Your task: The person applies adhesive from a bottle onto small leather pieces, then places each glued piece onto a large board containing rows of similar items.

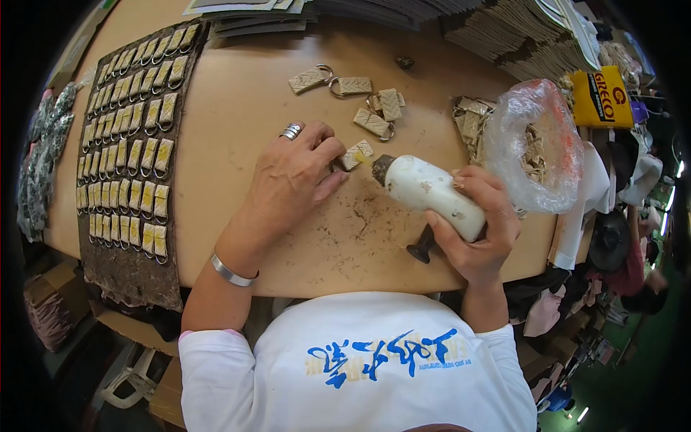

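Note:
My left hand (305, 167), a silver ring on one finger, grips a small beige woven-pattern tab (357, 155) between thumb and fingers. Around a white squeeze bottle (434, 193) with a dark crusted neck, my right hand (480, 221) is closed; the bottle tilts left and its yellowish tip is at the tab. Several similar tabs with metal rings (371, 123) lie just beyond. On a dark fibrous board (129, 264) to the left stand rows of ringed tabs with yellow smears on them. A small black flared object (421, 251) is beside the bottle, partly hidden by my right hand.
A clear plastic bag (561, 178) with more beige tabs sits at the right, near a yellow GRECO container (602, 100). Stacked grey sheets (507, 43) line the far edge. Dark crumbs (361, 221) are scattered on the table (232, 97). A person is at the far right.

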`<state>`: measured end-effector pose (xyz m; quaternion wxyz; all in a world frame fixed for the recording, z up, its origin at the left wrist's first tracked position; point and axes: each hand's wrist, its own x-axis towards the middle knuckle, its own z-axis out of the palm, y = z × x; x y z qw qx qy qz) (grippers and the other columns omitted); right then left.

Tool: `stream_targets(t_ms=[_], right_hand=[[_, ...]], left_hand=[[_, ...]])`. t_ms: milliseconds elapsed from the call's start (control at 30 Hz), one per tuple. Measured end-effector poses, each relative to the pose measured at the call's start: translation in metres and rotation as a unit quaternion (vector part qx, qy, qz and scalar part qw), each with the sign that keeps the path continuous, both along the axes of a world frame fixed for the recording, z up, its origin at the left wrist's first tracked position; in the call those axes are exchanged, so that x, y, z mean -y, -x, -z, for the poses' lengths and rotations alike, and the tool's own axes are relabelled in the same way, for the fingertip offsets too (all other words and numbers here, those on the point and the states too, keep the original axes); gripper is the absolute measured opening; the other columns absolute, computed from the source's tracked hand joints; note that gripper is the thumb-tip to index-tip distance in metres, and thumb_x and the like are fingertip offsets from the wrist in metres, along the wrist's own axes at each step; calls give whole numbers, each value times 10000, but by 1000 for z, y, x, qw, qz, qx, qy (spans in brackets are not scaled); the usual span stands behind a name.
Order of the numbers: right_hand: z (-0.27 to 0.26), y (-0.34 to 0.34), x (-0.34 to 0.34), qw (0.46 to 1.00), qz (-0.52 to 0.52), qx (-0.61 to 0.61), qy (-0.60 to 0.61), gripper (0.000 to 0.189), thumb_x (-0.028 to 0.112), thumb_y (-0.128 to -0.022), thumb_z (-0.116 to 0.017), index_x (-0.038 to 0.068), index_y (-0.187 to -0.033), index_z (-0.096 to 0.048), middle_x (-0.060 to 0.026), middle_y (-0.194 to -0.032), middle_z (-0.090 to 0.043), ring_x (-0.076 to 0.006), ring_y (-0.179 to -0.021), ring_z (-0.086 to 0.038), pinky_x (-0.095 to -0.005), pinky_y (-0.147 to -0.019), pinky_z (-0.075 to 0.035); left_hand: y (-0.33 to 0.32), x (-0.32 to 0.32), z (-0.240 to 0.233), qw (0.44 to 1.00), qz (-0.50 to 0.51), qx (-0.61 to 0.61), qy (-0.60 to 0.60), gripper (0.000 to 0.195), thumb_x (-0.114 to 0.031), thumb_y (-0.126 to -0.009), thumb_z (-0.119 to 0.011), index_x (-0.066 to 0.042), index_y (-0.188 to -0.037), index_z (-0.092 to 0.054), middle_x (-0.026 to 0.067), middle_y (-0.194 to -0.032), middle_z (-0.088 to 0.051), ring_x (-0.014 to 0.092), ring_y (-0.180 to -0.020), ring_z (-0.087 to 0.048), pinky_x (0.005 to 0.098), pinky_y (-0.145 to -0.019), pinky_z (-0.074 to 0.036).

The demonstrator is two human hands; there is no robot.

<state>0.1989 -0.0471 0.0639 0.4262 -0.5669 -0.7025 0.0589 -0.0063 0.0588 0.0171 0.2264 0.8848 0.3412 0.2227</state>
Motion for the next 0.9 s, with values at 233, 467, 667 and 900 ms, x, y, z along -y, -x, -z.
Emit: stream_targets(t_ms=[233, 467, 667, 900], right_hand=[[0, 3, -2, 1000, -7, 6, -12, 392, 24, -577, -733, 23, -940, -587, -143, -902, -596, -247, -740, -613, -316, -619, -508], [0, 2, -1, 1000, -4, 4, -10, 413, 28, -575, -732, 25, -956, -574, -149, -891, -596, -258, -742, -611, -325, -621, -508], [2, 0, -3, 999, 13, 25, -20, 414, 28, -572, -731, 27, -955, -573, -147, -900, -595, -261, -747, -609, -327, -622, -508], [1, 0, -3, 999, 11, 29, -22, 412, 31, -573, -730, 23, -954, -575, -144, -902, -595, -254, -741, -609, -321, -622, -508]], left_hand=[[0, 0, 1, 1000, 0, -3, -5, 221, -117, -668, -703, -66, -847, -584, 56, -914, -548, 231, -815, -537, 339, -697, -442], [0, -1, 1, 1000, 3, -7, -7, 223, -123, -672, -700, -67, -853, -583, 53, -919, -547, 230, -818, -537, 338, -699, -439], [0, 1, 0, 1000, -2, -12, -14, 228, -132, -678, -697, -70, -865, -582, 52, -929, -547, 229, -829, -535, 337, -712, -433], [0, 1, 1, 1000, -3, -9, -16, 227, -129, -679, -697, -72, -867, -583, 50, -935, -548, 226, -833, -536, 337, -708, -435]])
